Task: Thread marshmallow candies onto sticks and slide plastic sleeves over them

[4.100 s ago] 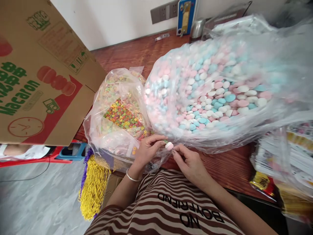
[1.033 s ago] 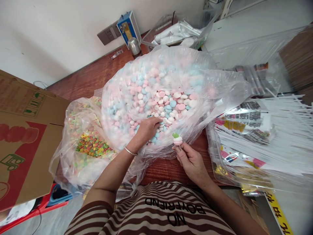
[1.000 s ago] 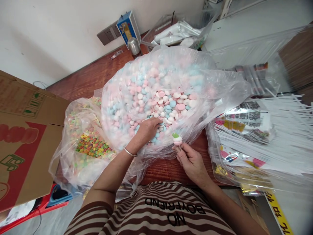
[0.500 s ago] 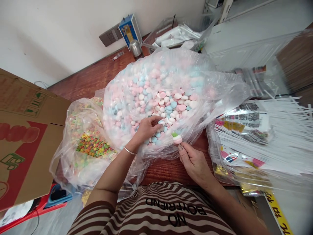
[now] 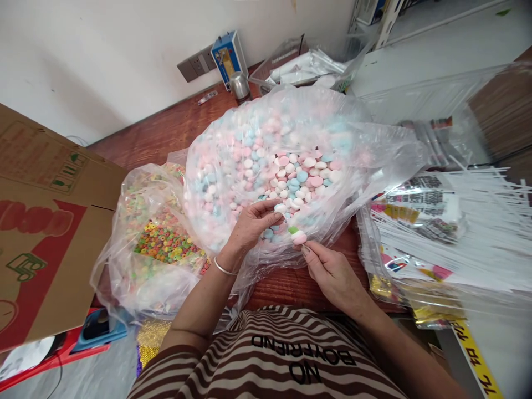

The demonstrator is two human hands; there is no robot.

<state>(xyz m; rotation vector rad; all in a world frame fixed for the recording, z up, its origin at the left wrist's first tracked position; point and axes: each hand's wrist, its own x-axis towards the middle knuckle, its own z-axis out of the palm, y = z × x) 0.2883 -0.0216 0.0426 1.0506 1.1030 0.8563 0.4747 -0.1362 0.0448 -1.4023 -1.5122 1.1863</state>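
A large clear plastic bag (image 5: pixel 216 138) of round pink, white and blue marshmallows (image 5: pixel 294 183) lies on the table, its opening facing me. My left hand (image 5: pixel 251 223) reaches in at the near edge, thumb and fingers pinched on a white-and-blue marshmallow (image 5: pixel 280 209). Just to the right, my right hand (image 5: pixel 330 271) grips a thin stick, mostly hidden by the fingers. On its tip sit a pink-and-white marshmallow (image 5: pixel 299 238) and a small green piece (image 5: pixel 293 229). These are close to the bag's near edge, a short way from my left fingertips.
Left of it stands a bag of small coloured rings (image 5: pixel 166 244), beside a cardboard box (image 5: pixel 45 221). At right, a clear tray holds many white sticks (image 5: pixel 469 238) and printed packets (image 5: pixel 432 205). A metal cup (image 5: pixel 240 86) and a blue box (image 5: pixel 228 55) are behind.
The whole view has shifted slightly. My right hand has brought the stick and its marshmallow a little nearer to my left hand, which stays pinched on the white-and-blue marshmallow.
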